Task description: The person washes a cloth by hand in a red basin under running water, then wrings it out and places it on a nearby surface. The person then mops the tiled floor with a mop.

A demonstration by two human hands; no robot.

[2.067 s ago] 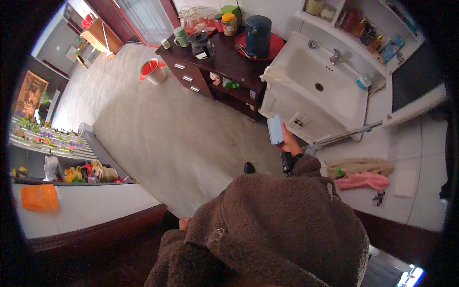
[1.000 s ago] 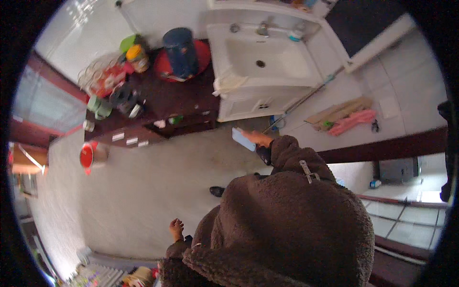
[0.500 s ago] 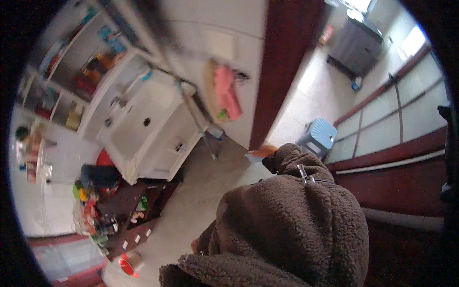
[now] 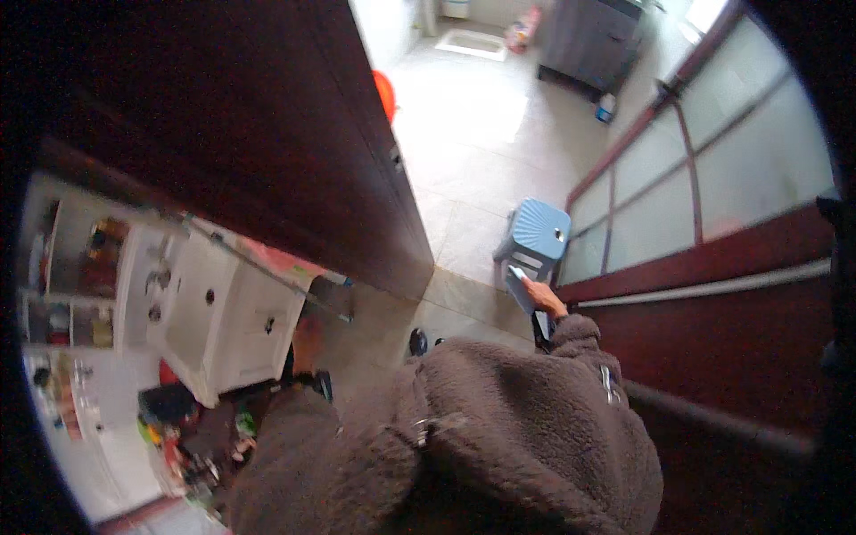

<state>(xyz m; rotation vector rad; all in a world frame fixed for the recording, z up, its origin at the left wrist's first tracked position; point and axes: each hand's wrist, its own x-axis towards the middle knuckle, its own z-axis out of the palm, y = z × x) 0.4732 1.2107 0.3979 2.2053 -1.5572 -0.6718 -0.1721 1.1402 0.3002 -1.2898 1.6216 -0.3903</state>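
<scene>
My right hand (image 4: 545,299) reaches forward out of a brown fleece sleeve. Its fingers are closed on a pale blue-white thing (image 4: 518,275), too small and blurred to name. Just beyond, on the floor, stands a stool (image 4: 540,226) with a ribbed light-blue top and grey legs. Whether the pale thing touches the stool, I cannot tell. A brown sleeve (image 4: 285,455) bulges at the lower left, and my left hand does not show.
A dark red door frame (image 4: 357,178) rises on the left, with a white washbasin cabinet (image 4: 241,321) behind it. On the right is a dark red door with frosted panes (image 4: 655,201). Farther in are a grey cabinet (image 4: 588,45), a squat toilet (image 4: 473,43) and an orange basin (image 4: 384,95).
My view has swung right and forward to the doorway. The washbasin has slid left, partly behind the door frame. My right hand, with the pale thing, is now close to the stool.
</scene>
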